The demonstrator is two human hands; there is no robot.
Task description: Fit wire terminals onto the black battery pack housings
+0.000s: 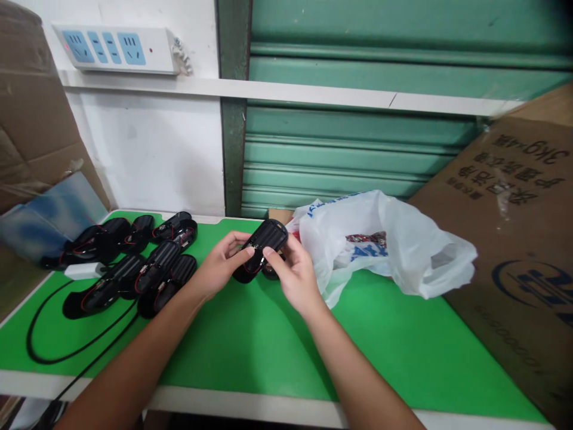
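1. A cardboard sheet [31, 113] leans against the wall at far left, with a blue-grey panel [54, 212] propped below it.
2. A white power strip [119, 49] with blue sockets and a small red light is fixed high on the white wall; no writing on it can be read.
3. On the green table [250, 340], a black cable [54, 352] loops across the left part, and a small white block [85, 270] lies beside it.
4. A cluster of black cases [134, 263] with ribbed insides and thin red wires lies in two rough rows at the left rear of the table.
5. The left hand [219, 266] grips the near-left end of a black case [264, 245], thumb on top, fingers curled under.
6. That case is held just above the table, mid-rear, its ribbed open side facing up, tilted away.
7. The right hand [293, 275] pinches the same case from the right, index fingertip pressed on its edge; both hands are closed on it, close together.
8. A white plastic bag [394, 245] lies open just right of the hands, with blue print too crumpled to read and red-patterned contents inside.
9. A cardboard box [519, 239] stands at far right, its print upside down: "3Kg" beside Chinese characters, and part of a blue logo lower down.
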